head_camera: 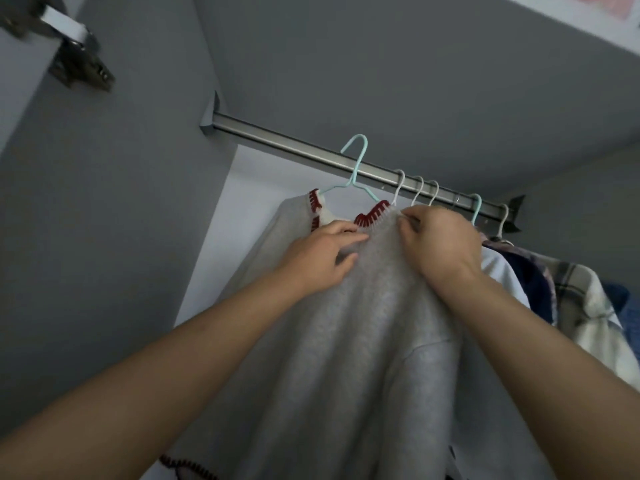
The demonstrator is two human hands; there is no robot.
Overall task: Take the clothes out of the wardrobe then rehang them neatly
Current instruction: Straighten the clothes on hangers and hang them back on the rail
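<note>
While we tidy: grey sweater (363, 341) on mint hanger (356, 168), rail (294, 142).
Grip: left hand (318, 261) lies flat on the knit; right hand (440, 240) pinches its shoulder.
Next: square the shoulders, we reckon.

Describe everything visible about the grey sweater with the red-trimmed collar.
The grey sweater looks like soft, fuzzy knit, with a white collar edged in red stitching and dark red stitching along a lower edge at bottom left. It hangs on a mint hanger hooked over the metal rail, at the left end of the row of clothes. The left hand rests on it just below the collar; the right hand pinches the fabric at the right shoulder. Its front falls in loose folds.
</note>
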